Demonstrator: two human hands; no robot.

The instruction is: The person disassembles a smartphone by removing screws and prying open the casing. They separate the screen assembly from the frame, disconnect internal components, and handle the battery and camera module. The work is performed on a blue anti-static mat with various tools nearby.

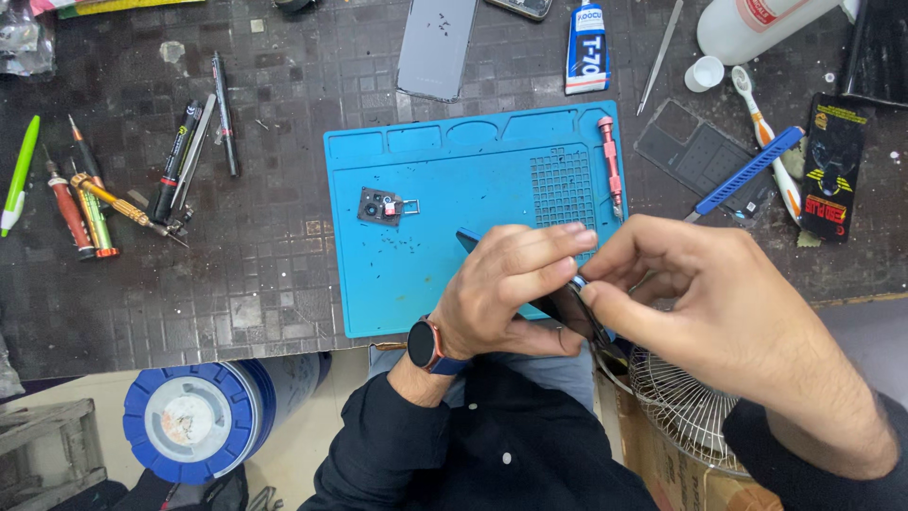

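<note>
Holding: a dark phone [558,305] is gripped between both hands at the near edge of the blue mat [445,274], tilted, partly over the bench edge.
Left hand: the left hand [515,284] is closed around the phone from above, fingers laid across its upper side, thumb underneath; a watch [424,344] is worn on that wrist.
Right hand: the right hand [700,303] is pinched shut on the phone's right end, thumb and forefinger meeting at its edge; whether a small tool is also pinched there cannot be told.
Look of the phone: a thin, flat, dark slab with a glossy face; most of it is hidden by the fingers.
Handling: it is judged light, stiff and fragile, with smooth faces likely to slip; the long side edges are judged the safest hold, not the flat faces.
On the mat: a small camera module [383,207] lies well apart to the left, and a pink screwdriver [612,166] lies along the right side.
Nearby on the bench: a grey back cover [437,45], a glue tube [587,47], a blue-handled blade [747,171], a toothbrush [768,142] and a cluster of screwdrivers [104,203] at the left.
</note>
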